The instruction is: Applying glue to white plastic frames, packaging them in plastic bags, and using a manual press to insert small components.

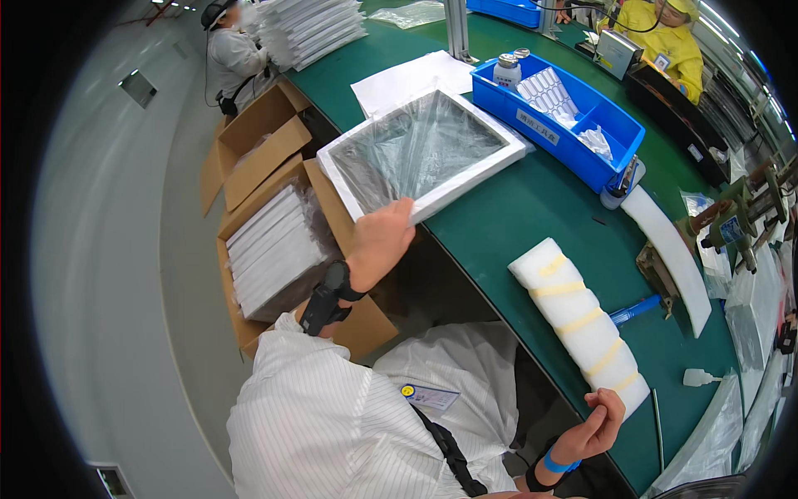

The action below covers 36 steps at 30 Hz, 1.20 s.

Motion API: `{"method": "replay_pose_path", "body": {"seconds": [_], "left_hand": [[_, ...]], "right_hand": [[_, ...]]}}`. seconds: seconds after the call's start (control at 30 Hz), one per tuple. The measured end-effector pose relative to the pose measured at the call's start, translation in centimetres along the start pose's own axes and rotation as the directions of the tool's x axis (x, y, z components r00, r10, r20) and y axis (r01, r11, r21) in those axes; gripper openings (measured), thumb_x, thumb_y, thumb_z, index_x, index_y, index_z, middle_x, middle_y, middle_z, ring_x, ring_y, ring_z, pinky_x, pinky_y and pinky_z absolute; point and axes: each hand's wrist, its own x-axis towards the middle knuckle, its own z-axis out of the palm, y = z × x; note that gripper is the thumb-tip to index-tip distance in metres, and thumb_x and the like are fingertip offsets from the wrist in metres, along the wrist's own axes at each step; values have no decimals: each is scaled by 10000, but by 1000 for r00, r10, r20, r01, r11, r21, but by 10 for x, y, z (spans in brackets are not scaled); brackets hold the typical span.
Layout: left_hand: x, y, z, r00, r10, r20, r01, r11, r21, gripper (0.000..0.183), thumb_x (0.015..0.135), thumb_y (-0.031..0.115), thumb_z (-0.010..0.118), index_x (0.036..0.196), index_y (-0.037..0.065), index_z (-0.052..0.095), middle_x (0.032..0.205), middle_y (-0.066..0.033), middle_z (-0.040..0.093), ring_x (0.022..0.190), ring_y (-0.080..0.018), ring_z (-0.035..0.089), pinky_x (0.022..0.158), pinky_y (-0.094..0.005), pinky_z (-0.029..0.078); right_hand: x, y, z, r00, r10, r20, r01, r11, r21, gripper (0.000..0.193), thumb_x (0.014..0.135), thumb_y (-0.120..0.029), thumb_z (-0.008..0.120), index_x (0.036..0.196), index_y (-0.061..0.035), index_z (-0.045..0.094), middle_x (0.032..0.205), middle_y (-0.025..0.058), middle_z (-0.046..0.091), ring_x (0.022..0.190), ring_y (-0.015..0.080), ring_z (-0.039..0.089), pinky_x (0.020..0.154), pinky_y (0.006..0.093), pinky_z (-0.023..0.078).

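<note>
My left hand (383, 243) grips the near edge of a white rectangular frame (465, 181), its fingers wrapped round the rim. Clear plastic film (420, 141) covers the frame's dark middle, creased and bunched. The frame lies at the green table's edge, partly overhanging a carton. My right hand (594, 426) is beside the near end of a white foam roll (582, 320) bound with yellow tape. Its fingers are loosely bent, with nothing visible in them; whether they touch the foam cannot be made out.
Below the frame, an open carton (332, 208) holds several upright white packs (278, 249). A blue divided bin (573, 158) with bottles stands behind. Right of the foam roll lie a blue-handled tool (636, 309), a curved white strip (672, 258) and a small bottle (698, 377). Two people work farther back.
</note>
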Motion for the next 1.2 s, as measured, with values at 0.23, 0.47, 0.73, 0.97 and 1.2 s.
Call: {"method": "replay_pose_path", "body": {"seconds": [0.23, 0.47, 0.73, 0.97, 1.2], "left_hand": [[-12, -38, -67, 956, -221, -193, 180, 961, -211, 331, 790, 115, 702, 1085, 71, 558, 849, -114, 639, 737, -288, 665, 611, -405, 496], [-48, -71, -108, 815, -482, -323, -137, 382, -914, 232, 899, 125, 662, 1076, 51, 532, 771, 25, 545, 560, -55, 460, 481, -220, 374], [-58, -43, -101, 936, -61, -348, -332, -487, -808, 311, 859, 224, 746, 929, 125, 459, 635, 36, 427, 486, -93, 391, 405, -248, 310], [-35, 38, -60, 905, 347, -247, 9, -595, -804, 311, 896, 289, 712, 965, 67, 506, 630, 16, 470, 514, -110, 470, 428, -263, 388], [-33, 68, -42, 816, 578, -8, 238, -350, -906, 386, 938, 228, 630, 1182, -56, 538, 740, -29, 597, 601, -94, 560, 552, -241, 469]], "right_hand": [[6, -8, 9, 997, 34, 67, -37, 998, 43, 189, 916, 19, 444, 980, 41, 620, 953, 141, 624, 750, 195, 588, 669, 283, 476], [49, -44, 20, 970, -95, 225, 100, 995, -10, 193, 880, 59, 455, 994, 41, 611, 975, 130, 628, 880, 198, 587, 742, 282, 451], [86, -79, 40, 948, -121, 295, 47, 968, 247, 392, 956, -196, 490, 1293, 0, 531, 1293, 138, 562, 1198, 231, 526, 939, 338, 427], [81, -58, 19, 919, -46, 391, -148, 880, 451, 472, 1001, -245, 475, 1382, 25, 406, 1203, 157, 613, 1157, 259, 579, 1001, 392, 419], [33, -61, -40, 986, 127, 107, -166, 794, 584, 274, 1023, -143, 448, 1232, 30, 481, 962, 120, 648, 842, 224, 670, 787, 342, 548]]}}
